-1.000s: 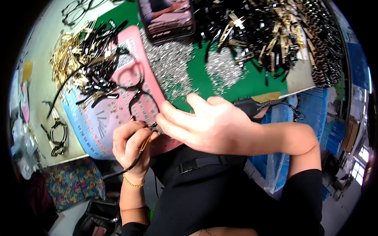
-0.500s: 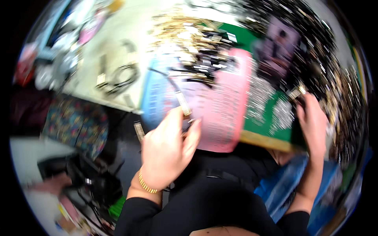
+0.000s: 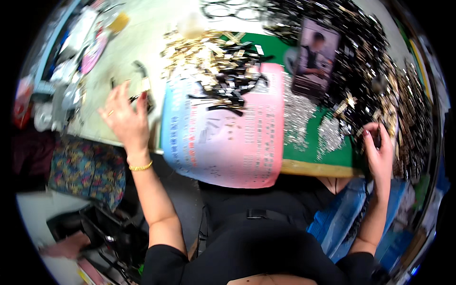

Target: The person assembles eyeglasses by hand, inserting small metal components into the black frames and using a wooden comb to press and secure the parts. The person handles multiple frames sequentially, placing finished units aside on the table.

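My left hand (image 3: 126, 114) is over the pale tabletop at the left, its fingers apart and nothing gripped. Beside its fingertips lie black-and-gold eyeglass temples (image 3: 145, 85), partly hidden by the hand. At the right, my right hand (image 3: 379, 147) is closed at the edge of a heap of black and gold temples (image 3: 363, 71). Something dark shows between its thumb and fingers, too small to make out. Between the hands lies a blue-and-pink printed sheet (image 3: 228, 152). A pile of gold and black temples (image 3: 213, 61) covers its far end.
Small silver parts (image 3: 330, 135) lie in clusters on a green mat (image 3: 313, 159). A phone (image 3: 316, 57) with a lit screen leans by the heap. Eyeglass frames (image 3: 230, 9) are at the far edge. Blue plastic (image 3: 342, 218) hangs below the table at right.
My left hand has moved from over the sheet out to the left and let go of a temple. My right hand has drawn slightly nearer, its fingers now bent together.
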`<state>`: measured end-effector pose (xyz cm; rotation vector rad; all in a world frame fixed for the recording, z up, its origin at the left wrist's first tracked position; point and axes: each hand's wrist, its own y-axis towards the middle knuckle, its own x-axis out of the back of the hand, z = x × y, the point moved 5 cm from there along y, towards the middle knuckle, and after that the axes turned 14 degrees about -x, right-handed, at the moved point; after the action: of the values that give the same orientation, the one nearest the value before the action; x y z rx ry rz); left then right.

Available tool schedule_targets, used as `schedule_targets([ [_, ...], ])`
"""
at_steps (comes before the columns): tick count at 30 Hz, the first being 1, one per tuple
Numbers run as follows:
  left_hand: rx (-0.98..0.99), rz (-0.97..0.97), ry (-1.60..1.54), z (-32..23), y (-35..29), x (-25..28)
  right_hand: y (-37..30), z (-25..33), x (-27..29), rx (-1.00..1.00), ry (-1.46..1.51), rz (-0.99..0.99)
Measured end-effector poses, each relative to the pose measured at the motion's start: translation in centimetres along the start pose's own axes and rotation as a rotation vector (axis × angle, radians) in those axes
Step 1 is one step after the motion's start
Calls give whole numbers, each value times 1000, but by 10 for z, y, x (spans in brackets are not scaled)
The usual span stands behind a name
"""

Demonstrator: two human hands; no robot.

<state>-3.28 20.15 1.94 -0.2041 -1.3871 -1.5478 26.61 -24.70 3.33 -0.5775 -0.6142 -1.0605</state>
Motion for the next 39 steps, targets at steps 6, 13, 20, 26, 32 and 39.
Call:
schedule_targets([
  [6, 41, 248, -682, -79, 30, 7, -12, 15, 2, 31, -168, -11],
  [13, 70, 352, -928, -103, 23, -2, 8, 29, -8, 251, -511, -119],
  [20, 31, 361, -845, -107, 20, 2, 75, 63, -57, 478, -660, -319],
  [26, 156, 393, -836, -99, 23, 10, 68, 62, -51, 535, -660, -275],
  [32, 109, 381, -820, -98, 34, 27, 77, 61, -56, 591, -688, -261],
  [39, 23, 474, -901, -120, 21, 44, 77, 54, -48, 631, -728, -238],
])
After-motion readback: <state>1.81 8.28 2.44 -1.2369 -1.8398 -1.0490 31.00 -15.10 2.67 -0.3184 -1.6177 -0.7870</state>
